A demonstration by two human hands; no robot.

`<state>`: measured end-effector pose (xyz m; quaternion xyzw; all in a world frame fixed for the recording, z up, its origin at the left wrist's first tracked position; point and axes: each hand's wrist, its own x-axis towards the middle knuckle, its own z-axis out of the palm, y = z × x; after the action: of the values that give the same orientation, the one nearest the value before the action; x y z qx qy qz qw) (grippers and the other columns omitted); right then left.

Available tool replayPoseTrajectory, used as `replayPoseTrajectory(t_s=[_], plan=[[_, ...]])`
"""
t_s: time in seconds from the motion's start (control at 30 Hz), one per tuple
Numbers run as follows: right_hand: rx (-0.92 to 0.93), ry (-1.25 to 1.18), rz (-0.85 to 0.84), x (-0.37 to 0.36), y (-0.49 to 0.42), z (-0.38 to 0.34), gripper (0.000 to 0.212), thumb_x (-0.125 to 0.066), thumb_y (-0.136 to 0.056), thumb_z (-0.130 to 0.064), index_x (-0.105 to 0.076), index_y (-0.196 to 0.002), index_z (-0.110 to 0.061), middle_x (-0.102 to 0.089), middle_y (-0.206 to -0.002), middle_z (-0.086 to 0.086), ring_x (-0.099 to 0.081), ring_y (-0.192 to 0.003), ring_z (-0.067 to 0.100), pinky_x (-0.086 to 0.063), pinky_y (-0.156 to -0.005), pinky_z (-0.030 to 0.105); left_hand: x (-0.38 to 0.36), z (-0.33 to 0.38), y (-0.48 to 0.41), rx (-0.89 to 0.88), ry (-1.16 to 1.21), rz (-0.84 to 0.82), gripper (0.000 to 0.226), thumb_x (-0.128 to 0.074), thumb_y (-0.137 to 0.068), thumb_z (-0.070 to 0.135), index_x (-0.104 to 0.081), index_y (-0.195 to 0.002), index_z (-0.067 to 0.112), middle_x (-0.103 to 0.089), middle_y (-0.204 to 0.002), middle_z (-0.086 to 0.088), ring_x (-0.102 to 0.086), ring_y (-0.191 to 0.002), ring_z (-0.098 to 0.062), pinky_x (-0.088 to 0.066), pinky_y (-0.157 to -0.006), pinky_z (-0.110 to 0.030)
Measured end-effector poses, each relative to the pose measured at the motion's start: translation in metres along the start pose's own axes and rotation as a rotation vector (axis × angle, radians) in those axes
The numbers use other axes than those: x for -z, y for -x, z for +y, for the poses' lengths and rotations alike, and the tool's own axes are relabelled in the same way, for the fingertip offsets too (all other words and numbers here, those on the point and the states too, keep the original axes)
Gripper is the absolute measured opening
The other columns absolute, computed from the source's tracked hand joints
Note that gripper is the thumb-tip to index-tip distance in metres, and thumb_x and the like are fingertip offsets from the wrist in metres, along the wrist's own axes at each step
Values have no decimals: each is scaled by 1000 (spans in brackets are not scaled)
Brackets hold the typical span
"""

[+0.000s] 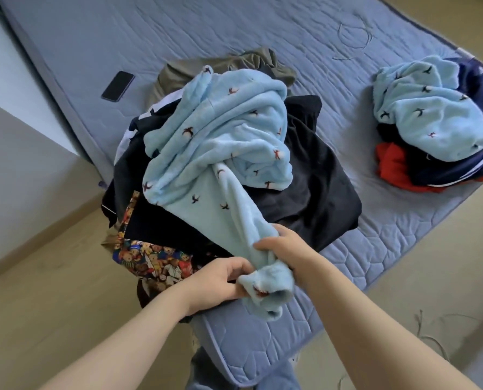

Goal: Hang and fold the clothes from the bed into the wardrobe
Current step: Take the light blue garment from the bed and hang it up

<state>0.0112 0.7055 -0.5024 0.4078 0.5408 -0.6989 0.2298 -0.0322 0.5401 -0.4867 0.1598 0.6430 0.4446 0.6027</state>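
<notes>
A light blue fleece garment (220,142) with small bird prints lies on top of a heap of dark clothes (313,198) near the bed's near corner. One of its sleeves stretches toward me. My right hand (285,249) grips that sleeve just above the cuff. My left hand (223,280) pinches the cuff end from the left side. A colourful cartoon-print cloth (150,263) sticks out under the heap at the left, and an olive garment (206,68) lies behind it.
The bed has a blue quilted cover (262,29). A second pile sits at the right edge: another light blue fleece piece (431,108) over navy and red clothes (395,167). A black phone (118,86) lies at the left. Beige floor (37,291) surrounds the bed.
</notes>
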Motion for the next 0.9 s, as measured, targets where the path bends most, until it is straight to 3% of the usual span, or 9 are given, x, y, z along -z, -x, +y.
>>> replayPoseTrajectory(t_s=[0.07,0.2,0.3,0.37,0.47,0.53,0.7,0.8,0.9], plan=[[35,10,3,-6,17,-5,16,-54,-83,-2,-60,-95,-10,-58,-80,3,-55,-70,14,-47,-59,22,5,11,13,16,120,81,14,-63,-83,-1,-59,-87,12,-68,-78,10,-62,-78,-2,-46,-70,-16],[77,-66,-46,-10,48,-13,22,-45,-75,3,-62,-85,-7,-52,-70,5,-49,-64,14,-42,-55,22,15,15,3,129,631,646,17,-53,-91,22,-60,-106,17,-64,-105,1,-56,-107,-18,-44,-85,-32],[83,19,-148,-15,81,-14,23,-47,-69,-2,-59,-85,-13,-51,-73,7,-50,-61,15,-43,-54,18,22,29,-2,138,1050,665,35,-55,-91,41,-60,-116,18,-65,-112,-6,-60,-103,-25,-50,-83,-39],[48,-21,-184,-12,91,-9,24,-43,-71,1,-62,-80,-10,-54,-70,7,-53,-61,17,-46,-58,21,26,38,-4,120,1161,662,36,-56,-91,36,-61,-118,14,-66,-111,-11,-63,-95,-26,-51,-74,-39],[-23,-95,-165,-4,100,3,21,-47,-74,-7,-65,-68,-15,-63,-66,2,-59,-66,18,-47,-70,28,18,54,1,-2,993,682,25,-53,-93,18,-61,-116,13,-67,-101,-11,-65,-83,-23,-53,-61,-34],[-49,-124,-126,-1,105,6,11,-57,-80,-22,-66,-78,-17,-67,-72,-1,-60,-67,16,-45,-70,29,8,68,14,-149,814,644,26,-49,-94,8,-60,-115,17,-68,-97,-7,-65,-84,-21,-54,-63,-32],[114,-392,-58,-3,108,-13,54,-60,-78,-58,-56,-120,-25,-60,-123,11,-60,-108,25,-48,-90,37,-23,79,67,-292,286,318,26,-63,-86,6,-65,-108,20,-70,-104,-4,-64,-101,-20,-52,-86,-30],[183,-410,-93,-10,114,-28,58,-65,-77,-50,-58,-122,-14,-65,-116,17,-65,-102,30,-53,-87,39,-32,83,99,-221,-16,-34,29,-73,-74,23,-71,-103,27,-70,-101,3,-63,-98,-11,-50,-85,-25],[189,-215,15,-19,120,-33,43,-69,-79,-28,-57,-120,-16,-67,-110,14,-66,-98,30,-55,-73,35,-24,87,115,-186,120,-71,33,-78,-69,20,-72,-101,24,-71,-98,-1,-65,-91,-14,-52,-83,-27]])
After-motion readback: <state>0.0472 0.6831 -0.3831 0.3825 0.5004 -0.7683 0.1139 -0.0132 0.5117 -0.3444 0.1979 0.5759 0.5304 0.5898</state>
